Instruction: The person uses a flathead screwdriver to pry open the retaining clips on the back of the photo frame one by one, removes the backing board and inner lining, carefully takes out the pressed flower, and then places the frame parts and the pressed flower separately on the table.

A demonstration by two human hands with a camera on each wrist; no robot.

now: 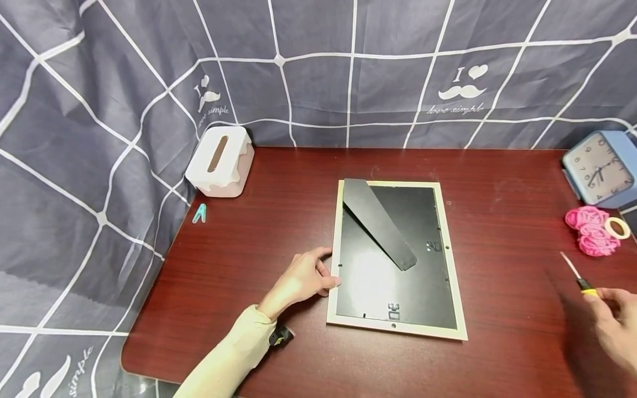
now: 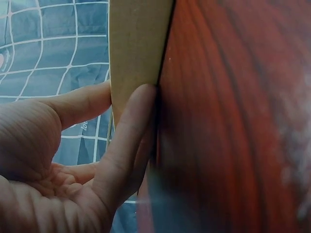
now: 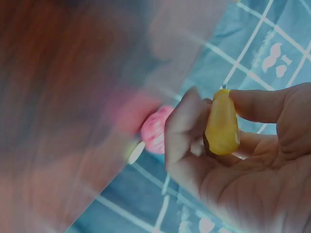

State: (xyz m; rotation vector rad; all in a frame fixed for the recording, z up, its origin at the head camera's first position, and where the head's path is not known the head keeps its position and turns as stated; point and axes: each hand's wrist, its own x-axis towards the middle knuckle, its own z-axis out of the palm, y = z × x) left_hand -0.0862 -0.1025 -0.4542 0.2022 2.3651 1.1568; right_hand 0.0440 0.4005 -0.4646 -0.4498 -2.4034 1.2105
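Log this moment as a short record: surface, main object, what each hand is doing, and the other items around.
surface: dark red wooden table
main object: picture frame lying face down, black backing and stand flap up
left hand: fingertips touch the frame's left edge
right hand: grips a yellow-handled screwdriver, apart from the frame
other items: white tissue box, teal clip, blue clock, pink flowers, tape roll

rt hand [image 1: 617,326] cut by edge | clock [image 1: 602,168] cut | rt-wrist table blurred

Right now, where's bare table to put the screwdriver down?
Bare wood lies between the picture frame and the right hand, and between the tissue box and the frame. It is crowded by the clock and pink flowers.
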